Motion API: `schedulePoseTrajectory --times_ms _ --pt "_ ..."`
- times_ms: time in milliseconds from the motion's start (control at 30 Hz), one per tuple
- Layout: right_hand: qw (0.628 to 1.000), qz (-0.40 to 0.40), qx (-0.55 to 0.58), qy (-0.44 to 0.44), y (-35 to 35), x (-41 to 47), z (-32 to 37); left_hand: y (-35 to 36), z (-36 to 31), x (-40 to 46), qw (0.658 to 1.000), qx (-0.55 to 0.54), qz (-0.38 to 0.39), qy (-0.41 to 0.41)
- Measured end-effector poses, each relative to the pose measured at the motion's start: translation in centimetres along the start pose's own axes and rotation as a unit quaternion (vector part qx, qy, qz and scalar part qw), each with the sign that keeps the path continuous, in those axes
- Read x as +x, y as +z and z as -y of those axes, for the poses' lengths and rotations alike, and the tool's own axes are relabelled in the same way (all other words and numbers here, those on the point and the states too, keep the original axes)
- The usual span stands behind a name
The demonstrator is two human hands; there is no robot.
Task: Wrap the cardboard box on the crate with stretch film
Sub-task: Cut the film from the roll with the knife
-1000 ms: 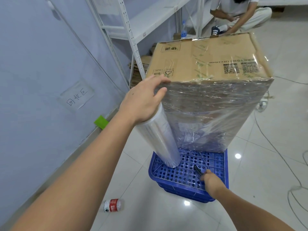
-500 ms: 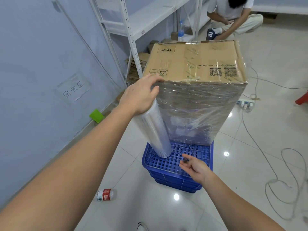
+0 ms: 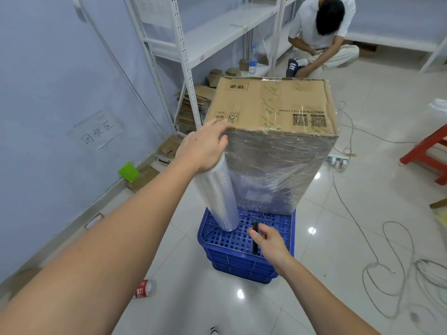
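We see the tall cardboard box (image 3: 273,112), glossy with crinkled film, standing on the perforated blue crate (image 3: 244,259), our left hand (image 3: 205,148) cupping the clear film roll's (image 3: 219,197) top, our right hand (image 3: 272,245) pinching a slim black tool (image 3: 255,234).

1. Bright, even indoor light from above; only soft, weak shadows.
2. Small white glare spots on the glossy floor tiles (image 3: 312,230).
3. Shiny reflections on the stretch film (image 3: 273,165) around the box.
4. Strong wide-angle bending near the edges: shelf posts (image 3: 183,61) curved, forearms stretched.
5. Centre sharp; corners slightly soft.
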State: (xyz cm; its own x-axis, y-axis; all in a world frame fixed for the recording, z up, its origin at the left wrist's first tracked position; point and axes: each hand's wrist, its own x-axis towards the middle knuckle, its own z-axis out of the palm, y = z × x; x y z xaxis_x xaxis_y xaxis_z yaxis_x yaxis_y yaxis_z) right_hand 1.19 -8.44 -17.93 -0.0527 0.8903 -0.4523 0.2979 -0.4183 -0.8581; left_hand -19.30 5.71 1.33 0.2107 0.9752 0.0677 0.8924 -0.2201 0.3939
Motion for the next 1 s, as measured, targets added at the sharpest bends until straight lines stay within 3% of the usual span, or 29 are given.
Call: schedulePoseTrajectory --times_ms 67,200,400,500,733,1000 --pt "1.0 -0.007 0.001 0.012 0.1 -1.3 0.8 -0.1 -0.1 0.1 1.0 0.004 -0.003 0.0" --pt "0.986 0.048 0.158 0.035 0.1 -4.5 2.5 -0.5 0.5 0.6 1.0 0.002 0.009 0.008" --pt "0.992 0.044 0.112 0.043 1.1 -7.4 3.9 -1.3 1.7 0.7 0.998 -0.026 0.031 0.044" --pt "0.991 0.007 0.133 0.01 1.0 -8.0 4.6 -1.8 2.2 0.5 0.998 -0.028 0.04 0.051" --pt "0.997 -0.036 0.05 -0.053 0.1 -7.9 6.2 -2.0 2.8 0.3 0.995 0.016 0.064 0.069" --pt "0.991 -0.042 0.095 -0.086 0.4 -8.0 9.5 -1.3 3.0 0.3 0.996 0.007 0.054 0.069"
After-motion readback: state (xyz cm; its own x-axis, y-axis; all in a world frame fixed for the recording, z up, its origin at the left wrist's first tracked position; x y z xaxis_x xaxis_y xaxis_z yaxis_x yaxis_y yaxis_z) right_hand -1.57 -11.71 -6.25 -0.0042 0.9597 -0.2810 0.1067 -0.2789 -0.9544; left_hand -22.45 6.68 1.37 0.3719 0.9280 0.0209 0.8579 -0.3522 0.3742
